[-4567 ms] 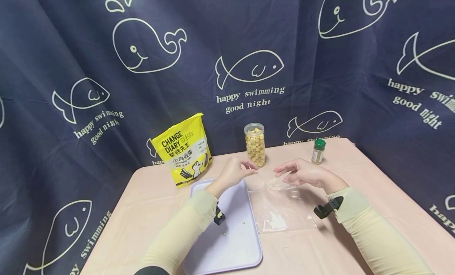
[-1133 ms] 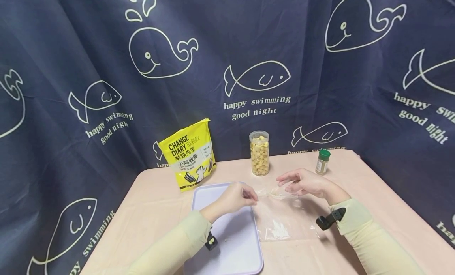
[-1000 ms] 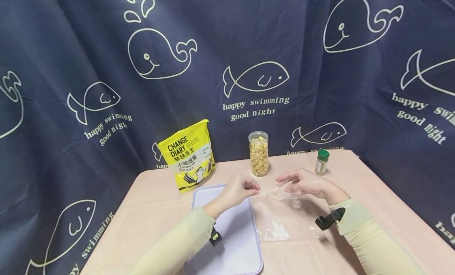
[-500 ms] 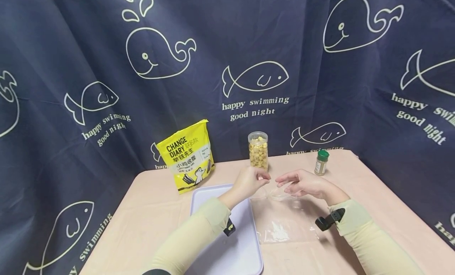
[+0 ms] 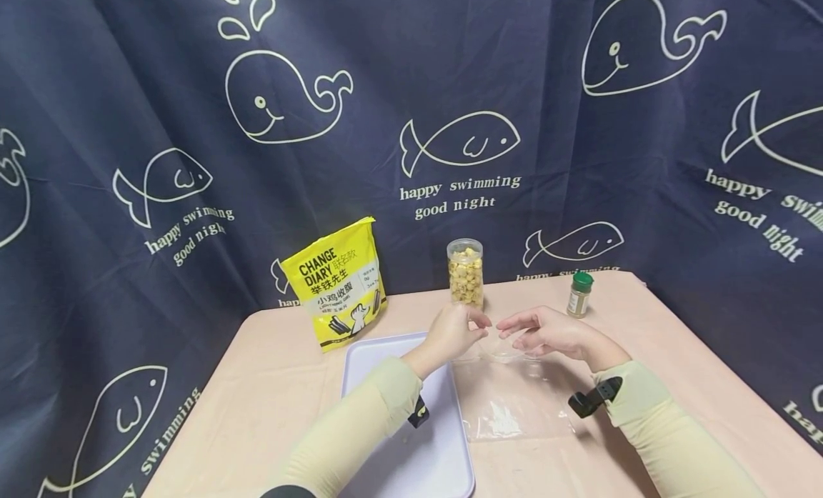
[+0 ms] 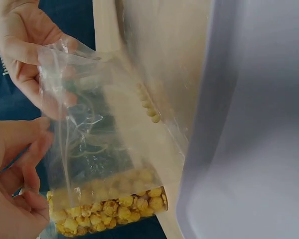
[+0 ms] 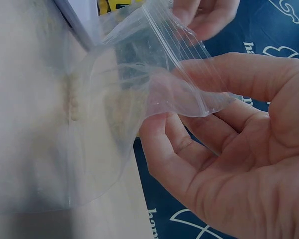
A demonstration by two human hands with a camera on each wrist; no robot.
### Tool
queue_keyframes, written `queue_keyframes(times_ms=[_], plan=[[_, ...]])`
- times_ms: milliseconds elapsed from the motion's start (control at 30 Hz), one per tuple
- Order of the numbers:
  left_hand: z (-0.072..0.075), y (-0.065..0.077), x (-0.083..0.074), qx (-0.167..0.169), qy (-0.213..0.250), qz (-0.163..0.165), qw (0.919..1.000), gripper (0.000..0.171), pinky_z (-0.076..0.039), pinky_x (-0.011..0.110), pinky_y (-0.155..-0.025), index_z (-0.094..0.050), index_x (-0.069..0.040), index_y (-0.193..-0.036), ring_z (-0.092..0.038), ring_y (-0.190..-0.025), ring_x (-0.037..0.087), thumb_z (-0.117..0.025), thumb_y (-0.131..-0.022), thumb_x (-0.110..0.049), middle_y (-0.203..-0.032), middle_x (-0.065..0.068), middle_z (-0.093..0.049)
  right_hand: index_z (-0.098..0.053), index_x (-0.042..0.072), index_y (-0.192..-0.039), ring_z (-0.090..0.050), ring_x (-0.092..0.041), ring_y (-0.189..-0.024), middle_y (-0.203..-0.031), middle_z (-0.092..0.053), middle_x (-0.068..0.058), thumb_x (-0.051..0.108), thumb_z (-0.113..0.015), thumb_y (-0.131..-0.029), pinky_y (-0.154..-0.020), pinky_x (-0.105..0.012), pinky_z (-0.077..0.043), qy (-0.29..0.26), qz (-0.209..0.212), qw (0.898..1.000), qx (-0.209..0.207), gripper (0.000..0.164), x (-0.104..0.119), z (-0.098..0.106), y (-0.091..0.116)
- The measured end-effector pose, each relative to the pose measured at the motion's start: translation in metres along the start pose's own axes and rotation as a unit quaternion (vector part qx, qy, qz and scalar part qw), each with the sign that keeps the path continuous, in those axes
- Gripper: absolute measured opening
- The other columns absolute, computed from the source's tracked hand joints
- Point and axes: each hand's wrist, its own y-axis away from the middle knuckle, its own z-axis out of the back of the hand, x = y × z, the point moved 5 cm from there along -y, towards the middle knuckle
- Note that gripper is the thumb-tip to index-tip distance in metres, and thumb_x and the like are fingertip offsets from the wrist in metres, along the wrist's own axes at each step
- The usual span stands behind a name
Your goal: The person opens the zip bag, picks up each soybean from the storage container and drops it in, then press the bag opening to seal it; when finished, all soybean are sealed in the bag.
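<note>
A clear zip bag (image 6: 89, 144) hangs by its mouth from my right hand (image 5: 556, 331), whose thumb and fingers grip the zip edge in the right wrist view. Several small round pale beads (image 6: 148, 107) lie in a row along a low fold of the bag. My left hand (image 5: 451, 331) is at the other side of the mouth, its curled fingertips (image 6: 42, 123) right at the bag's edge. I cannot tell what is between them. The lower part of the bag spreads over the pink table, beside a lilac tray (image 5: 444, 459) under my left forearm.
A jar of popcorn (image 5: 466, 276) stands just behind my left hand. At the back left is a yellow snack bag (image 5: 337, 284); at the back right, a small green-capped bottle (image 5: 579, 296). A dark blue curtain (image 5: 360, 191) hangs behind the table.
My left hand dips over the tray about a second ago, then rises to the right, back to the bag's mouth. My right hand keeps its grip on the zip bag and stays nearly still.
</note>
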Motion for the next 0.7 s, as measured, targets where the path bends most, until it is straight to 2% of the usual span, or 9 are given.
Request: queue_keyframes(times_ms=[100,200,333,533,700], plan=[[0.009,0.004,0.003,-0.020,0.047,0.011,0.9987,0.018,-0.049,0.021,-0.071,-0.075,-0.011,-0.104,-0.064,-0.080,0.010,-0.081,-0.087,-0.012,-0.091,-0.001,-0.073,-0.050,-0.014,-0.139,-0.064,-0.016,-0.088,-0.133,-0.060,-0.028,-0.005,-0.067,-0.089,-0.068,-0.027,-0.056,-0.001,0.001,1.000,0.002,0.053,0.000,0.000,0.000],[0.022,0.010,0.009,-0.040,0.101,0.024,0.9938,0.026,-0.049,0.022,-0.068,-0.068,-0.007,-0.111,-0.062,-0.078,0.013,-0.080,-0.088,-0.010,-0.093,0.008,-0.070,-0.050,-0.014,-0.139,-0.064,-0.015,-0.087,-0.133,-0.060,-0.028,-0.005,-0.067,-0.089,-0.067,-0.026,-0.056,-0.001,0.002,1.000,0.004,0.054,-0.001,0.001,0.001],[0.041,0.022,0.021,-0.043,0.152,0.033,0.9870,0.026,-0.052,0.023,-0.067,-0.066,-0.005,-0.109,-0.063,-0.077,0.015,-0.080,-0.087,-0.006,-0.092,0.012,-0.067,-0.050,-0.014,-0.139,-0.062,-0.011,-0.080,-0.132,-0.061,-0.027,-0.005,-0.067,-0.089,-0.063,-0.023,-0.053,0.006,0.005,1.000,0.003,0.054,-0.001,0.002,0.001],[0.055,0.042,0.040,0.005,0.199,0.042,0.9791,0.019,-0.055,0.025,-0.071,-0.069,-0.001,-0.103,-0.063,-0.077,0.010,-0.079,-0.088,-0.005,-0.085,0.000,-0.066,-0.047,-0.016,-0.139,-0.056,-0.007,-0.068,-0.133,-0.059,-0.030,-0.005,-0.066,-0.088,-0.059,-0.021,-0.049,0.011,0.012,1.000,0.008,0.055,-0.001,0.002,0.001],[0.061,0.067,0.053,0.060,0.210,0.052,0.9745,0.015,-0.055,0.030,-0.080,-0.074,-0.001,-0.104,-0.065,-0.084,0.011,-0.077,-0.089,-0.004,-0.091,0.004,-0.072,-0.048,-0.016,-0.139,-0.055,-0.006,-0.066,-0.135,-0.058,-0.032,-0.005,-0.066,-0.088,-0.059,-0.021,-0.049,0.009,0.012,1.000,0.012,0.055,0.000,0.000,0.001]])
